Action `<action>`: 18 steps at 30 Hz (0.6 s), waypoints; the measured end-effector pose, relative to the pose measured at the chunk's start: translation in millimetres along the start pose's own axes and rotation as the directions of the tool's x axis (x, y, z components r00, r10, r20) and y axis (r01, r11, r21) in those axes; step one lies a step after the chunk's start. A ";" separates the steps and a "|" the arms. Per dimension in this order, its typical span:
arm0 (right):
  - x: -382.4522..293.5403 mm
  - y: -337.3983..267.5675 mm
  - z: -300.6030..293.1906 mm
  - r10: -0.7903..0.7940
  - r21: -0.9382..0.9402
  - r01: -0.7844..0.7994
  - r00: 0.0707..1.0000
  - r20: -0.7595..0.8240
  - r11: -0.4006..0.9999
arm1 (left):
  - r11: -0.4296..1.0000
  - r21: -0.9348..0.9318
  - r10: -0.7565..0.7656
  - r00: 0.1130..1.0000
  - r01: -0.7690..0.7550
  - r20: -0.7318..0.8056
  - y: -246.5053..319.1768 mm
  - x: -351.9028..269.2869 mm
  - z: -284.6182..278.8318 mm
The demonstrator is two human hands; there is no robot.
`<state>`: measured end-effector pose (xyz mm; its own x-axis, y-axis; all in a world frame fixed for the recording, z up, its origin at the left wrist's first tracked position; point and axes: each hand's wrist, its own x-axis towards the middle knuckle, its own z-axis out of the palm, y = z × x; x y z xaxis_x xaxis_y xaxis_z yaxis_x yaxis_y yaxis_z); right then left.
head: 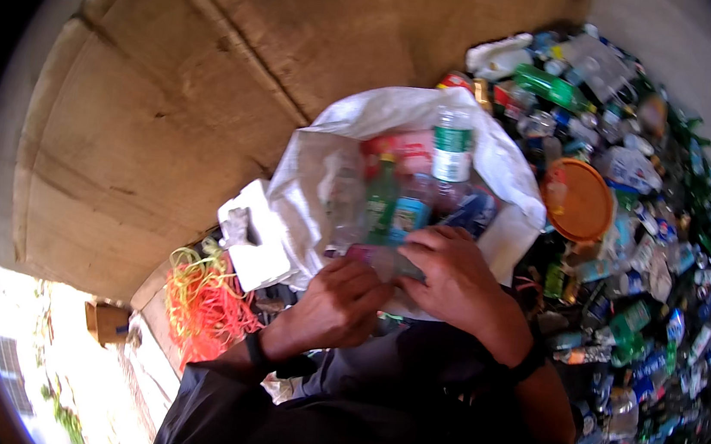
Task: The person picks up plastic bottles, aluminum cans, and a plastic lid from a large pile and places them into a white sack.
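Between my two hands is a clear plastic bottle (387, 263) with a pinkish-purple part at its left end, lying sideways and blurred. My left hand (347, 299) is closed at its near left end, fingers curled. My right hand (454, 274) grips the other end with thumb and fingers. Just beyond them gapes a white woven sack (299, 170). Inside it are a green bottle (382, 199), a clear bottle with a green and white label (451, 151), a blue-labelled bottle (410, 211) and a clear bottle (345, 198). My fingers hide part of the held bottle.
A large heap of plastic bottles (632, 342) spreads along the right, with an orange round lid (579, 200) on it. White foam pieces (255, 244) and tangled red and yellow strapping (207, 304) lie left of the sack. A brown panelled wall (163, 130) rises behind.
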<state>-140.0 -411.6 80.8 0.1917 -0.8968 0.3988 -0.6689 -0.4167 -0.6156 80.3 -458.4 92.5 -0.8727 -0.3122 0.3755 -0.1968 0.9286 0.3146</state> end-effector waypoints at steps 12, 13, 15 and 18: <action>-160.8 104.5 -96.7 0.636 0.467 -0.432 0.483 -0.602 0.771 | 0.868 -0.439 0.287 0.956 -0.231 0.066 69.2 46.3 63.9; -186.2 123.5 -96.3 0.686 0.400 -0.580 0.436 -0.583 0.709 | 0.879 -0.409 0.300 0.951 -0.244 0.078 73.4 55.0 73.4; -245.4 162.7 -84.6 0.779 0.437 -0.701 0.276 -0.563 0.564 | 0.889 -0.357 0.335 0.938 -0.285 0.085 80.8 81.1 97.3; -311.7 207.4 -48.8 0.844 0.514 -0.724 0.178 -0.506 0.461 | 0.866 -0.390 0.364 0.929 -0.312 0.066 75.2 89.1 127.7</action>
<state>-373.6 -211.3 -138.0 -0.8939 -0.4360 -0.1043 -0.0780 0.3804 -0.9215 -69.3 -390.7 38.3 -0.9119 0.0615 0.4059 0.2761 0.8236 0.4954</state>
